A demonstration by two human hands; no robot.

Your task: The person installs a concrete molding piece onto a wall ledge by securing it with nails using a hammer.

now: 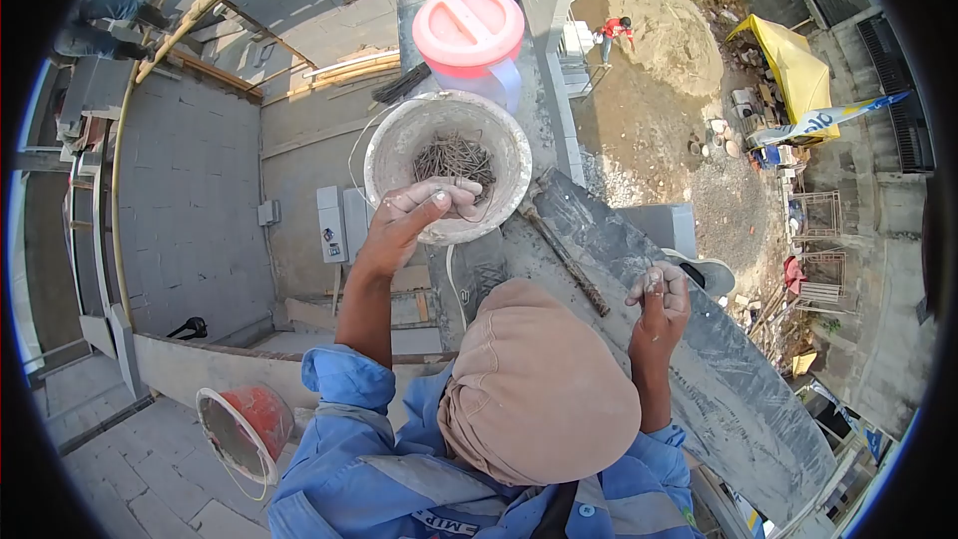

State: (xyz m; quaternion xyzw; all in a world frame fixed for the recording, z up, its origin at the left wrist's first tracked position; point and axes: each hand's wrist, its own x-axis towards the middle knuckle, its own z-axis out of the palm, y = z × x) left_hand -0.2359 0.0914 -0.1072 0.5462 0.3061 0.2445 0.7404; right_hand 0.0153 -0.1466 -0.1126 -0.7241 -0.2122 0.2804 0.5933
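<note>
My left hand (424, 208) is over the near rim of a dusty white bucket (383, 155), its fingers pinched together. Several thin grey metal pieces, like nails or short wires (451, 156), lie heaped in the bucket. What the pinched fingers hold is too small to make out. To the right, my right hand (661, 294) is raised above a grey plank (718, 379), fingers curled in and dusted white. Anything in that grip is hidden. Between the hands, a worn rod-like tool (569, 262) lies slantwise, one end beside the bucket.
Behind the bucket stands a jug with a pink lid (469, 25), a dark brush (402, 85) beside it. A red bucket (254, 419) sits lower left. Bamboo poles (215, 0) cross the upper left. Beyond the wall's right side, the ground lies far below, with another person (616, 30) near sand.
</note>
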